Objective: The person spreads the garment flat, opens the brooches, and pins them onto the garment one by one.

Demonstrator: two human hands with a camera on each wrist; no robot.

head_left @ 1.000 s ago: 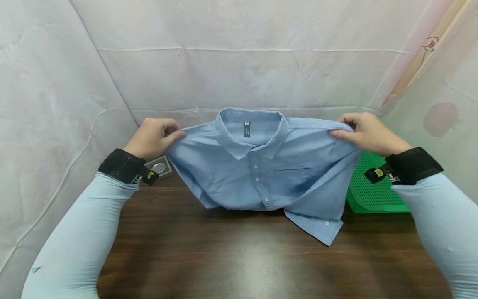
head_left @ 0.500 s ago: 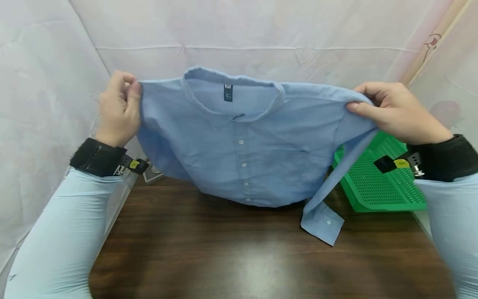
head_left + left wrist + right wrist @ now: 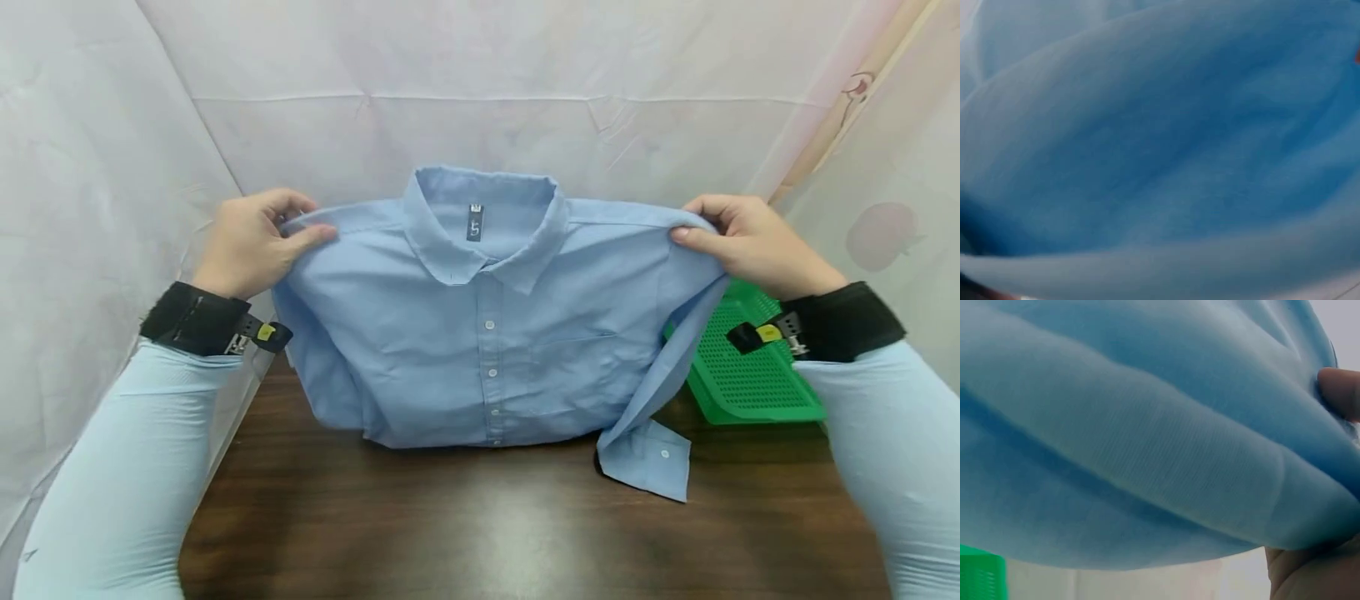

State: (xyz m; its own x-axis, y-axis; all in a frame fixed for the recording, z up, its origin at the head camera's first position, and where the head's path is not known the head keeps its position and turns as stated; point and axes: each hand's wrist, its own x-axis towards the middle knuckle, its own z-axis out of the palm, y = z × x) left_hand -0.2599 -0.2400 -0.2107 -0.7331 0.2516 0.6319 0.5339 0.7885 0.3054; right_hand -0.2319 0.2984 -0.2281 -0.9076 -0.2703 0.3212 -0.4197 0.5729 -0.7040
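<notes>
Left grip (image 3: 247,242) pinching, right grip (image 3: 757,246) pinching, arms (image 3: 123,467) outstretched

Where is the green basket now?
In the head view, the green basket sits at the right, by the hanging sleeve of the blue shirt, below the right hand. The right wrist view shows a corner, lower left.
</notes>
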